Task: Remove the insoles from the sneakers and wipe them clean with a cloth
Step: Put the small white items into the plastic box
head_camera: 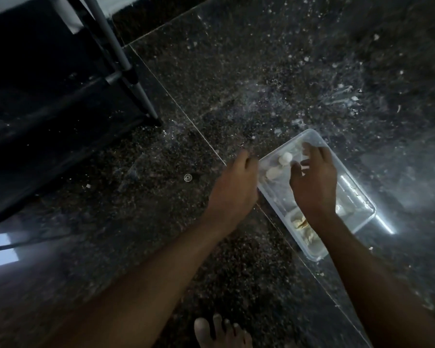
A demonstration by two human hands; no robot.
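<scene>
A clear plastic box (357, 197) lies on the dark speckled floor at the right. Inside it are pale round pieces (285, 158) and a crumpled cream-coloured cloth (303, 226) near its near end. My left hand (234, 187) hangs at the box's left rim with the fingers curled in; whether it grips the rim is hidden. My right hand (314, 182) hovers over the box with the fingers spread, holding nothing. No sneakers or insoles are in view.
A black rack with grey metal legs (126, 69) stands at the upper left. A small round metal piece (187, 177) lies on the floor left of my hands. My bare toes (221, 332) show at the bottom edge.
</scene>
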